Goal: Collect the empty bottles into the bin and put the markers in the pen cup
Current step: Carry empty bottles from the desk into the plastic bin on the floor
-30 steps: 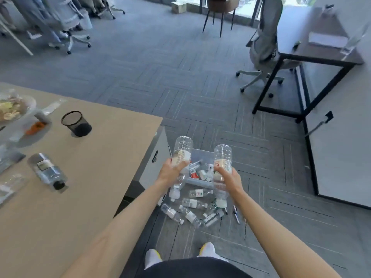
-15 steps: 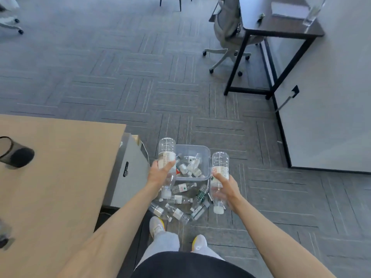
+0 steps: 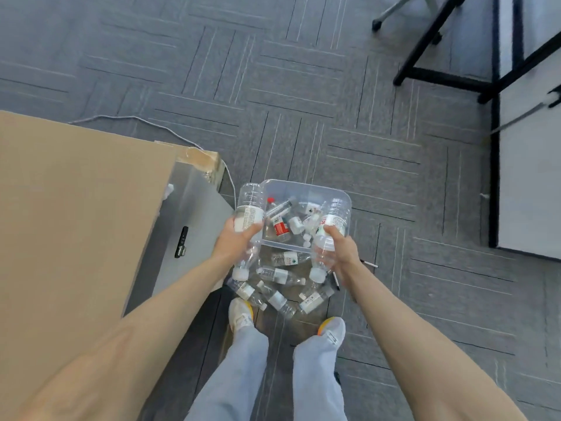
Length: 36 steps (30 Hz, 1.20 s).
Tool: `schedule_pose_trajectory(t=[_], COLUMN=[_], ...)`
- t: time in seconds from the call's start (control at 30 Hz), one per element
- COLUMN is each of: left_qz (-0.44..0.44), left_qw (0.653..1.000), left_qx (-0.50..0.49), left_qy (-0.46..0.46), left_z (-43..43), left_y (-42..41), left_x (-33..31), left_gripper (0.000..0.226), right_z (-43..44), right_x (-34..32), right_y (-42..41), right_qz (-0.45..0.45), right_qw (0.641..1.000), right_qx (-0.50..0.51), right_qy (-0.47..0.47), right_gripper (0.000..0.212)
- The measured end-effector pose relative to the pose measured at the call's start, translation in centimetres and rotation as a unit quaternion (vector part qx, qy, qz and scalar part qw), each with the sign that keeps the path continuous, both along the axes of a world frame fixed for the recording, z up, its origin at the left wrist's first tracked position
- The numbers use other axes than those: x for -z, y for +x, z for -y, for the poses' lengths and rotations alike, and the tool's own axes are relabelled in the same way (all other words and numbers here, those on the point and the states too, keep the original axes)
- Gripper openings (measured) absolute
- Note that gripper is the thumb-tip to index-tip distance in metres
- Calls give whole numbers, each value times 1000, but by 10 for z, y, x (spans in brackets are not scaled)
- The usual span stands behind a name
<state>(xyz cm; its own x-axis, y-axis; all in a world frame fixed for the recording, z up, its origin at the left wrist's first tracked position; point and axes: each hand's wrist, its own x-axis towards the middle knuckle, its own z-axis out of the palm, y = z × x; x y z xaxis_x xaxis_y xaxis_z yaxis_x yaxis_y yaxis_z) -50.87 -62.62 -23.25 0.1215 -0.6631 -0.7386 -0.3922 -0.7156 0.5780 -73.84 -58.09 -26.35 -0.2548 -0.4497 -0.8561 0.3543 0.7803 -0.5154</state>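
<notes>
1. Since the earlier frame your head has tipped down: the pen cup is out of view, and the clear plastic bin [image 3: 306,189] now sits mid-frame, with your hands closer over it.
2. Your left hand [image 3: 235,241] is wrapped around a clear bottle [image 3: 248,220], cap end toward you, at the bin's left rim.
3. Your right hand [image 3: 337,249] grips a second clear bottle [image 3: 329,229] (red print on its label) over the bin's right side.
4. Several small bottles already lie inside the bin, one with a red label [image 3: 280,227].
5. More loose bottles [image 3: 277,275] lie on the carpet between the bin and your shoes.
6. Two markers [image 3: 368,263] lie on the floor just beside your right hand.
7. Tan desk [image 3: 76,208] is at left.
</notes>
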Motion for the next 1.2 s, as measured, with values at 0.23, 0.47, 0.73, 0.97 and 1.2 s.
schedule_pose_trajectory(t=[0.23,0.47,0.73,0.97,1.2], left_qz=[13,14,-12,-2,50], left_qw=[999,998,994,976,968], left_qx=[43,46,102,184,237], left_qy=[8,37,50,119,59], left_z=[24,21,22,22,60], left_y=[-2,-25,-73,-108,-156], left_x=[76,64,44,74,127], left_gripper=[69,56,67,95,113], right_z=[71,36,-1,-23,-36], right_x=[97,70,28,36,69], right_y=[-15,-38,-73,-79,-107], right_qz=[-26,-51,-95,-108,-171], right_qw=[994,976,972,968,948], right_qx=[-97,-193,-202,-210,-260], right_qy=[41,84,81,85,59], right_gripper=[77,58,47,33,42])
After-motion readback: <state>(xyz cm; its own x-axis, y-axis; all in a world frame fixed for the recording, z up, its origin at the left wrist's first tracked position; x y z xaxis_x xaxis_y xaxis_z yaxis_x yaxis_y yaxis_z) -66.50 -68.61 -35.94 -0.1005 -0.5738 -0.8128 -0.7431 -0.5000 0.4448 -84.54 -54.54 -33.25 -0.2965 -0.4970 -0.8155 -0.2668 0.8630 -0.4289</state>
